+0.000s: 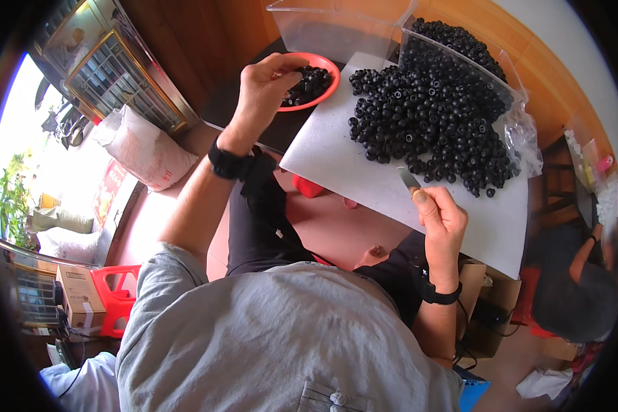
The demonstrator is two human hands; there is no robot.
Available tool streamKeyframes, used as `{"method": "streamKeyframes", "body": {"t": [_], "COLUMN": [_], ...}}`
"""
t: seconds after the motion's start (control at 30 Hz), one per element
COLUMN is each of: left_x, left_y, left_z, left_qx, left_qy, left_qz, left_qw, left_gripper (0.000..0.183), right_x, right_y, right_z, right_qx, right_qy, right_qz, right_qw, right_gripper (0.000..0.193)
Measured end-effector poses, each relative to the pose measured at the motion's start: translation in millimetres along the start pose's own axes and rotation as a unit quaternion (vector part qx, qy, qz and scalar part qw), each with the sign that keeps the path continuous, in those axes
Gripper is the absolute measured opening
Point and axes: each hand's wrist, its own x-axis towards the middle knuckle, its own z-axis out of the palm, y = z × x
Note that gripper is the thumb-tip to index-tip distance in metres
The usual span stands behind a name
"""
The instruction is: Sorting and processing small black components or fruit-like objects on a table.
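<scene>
My left hand is over the rim of a red plastic bowl, its thumb and fingers curved and slightly apart. Small round black parts with hollow ends fill much of that bowl. Between the thumb and fingers of my right hand is a small metal knife, its short blade pointing up and away from me. The blade is just short of a big heap of the same black parts, with a thin pale scrap near its tip. What the left fingertips may touch is partly hidden.
The heap spills from a clear plastic bin onto a white board. Another clear bin stands behind the bowl. Cardboard boxes sit below the board's right side. Another person is at right; a white sack stands left.
</scene>
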Motion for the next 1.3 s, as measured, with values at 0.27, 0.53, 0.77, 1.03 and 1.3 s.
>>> {"method": "streamKeyframes", "body": {"t": [0.27,0.53,0.77,1.03,1.3], "left_x": [-36,-54,-70,-89,-83], "left_y": [17,26,9,6,-6], "left_z": [58,86,49,51,64], "left_qx": [0.144,0.155,0.091,0.086,0.266], "left_qy": [-0.119,-0.197,-0.181,-0.036,-0.044], "left_qz": [0.237,0.217,0.226,0.152,0.206], "left_qw": [0.953,0.943,0.953,0.984,0.941], "left_gripper": [0.021,0.019,0.026,0.023,0.008], "right_x": [-3,-6,-8,10,6], "right_y": [0,-4,3,-17,3], "right_z": [1,-1,3,-9,-4], "right_qx": [-0.005,0.000,-0.020,-0.325,-0.471], "right_qy": [0.004,0.005,0.011,-0.005,-0.049], "right_qz": [-0.010,0.004,-0.026,-0.265,-0.262], "right_qw": [1.000,1.000,0.999,0.908,0.841], "right_gripper": [0.024,0.023,0.023,0.016,0.031]}}
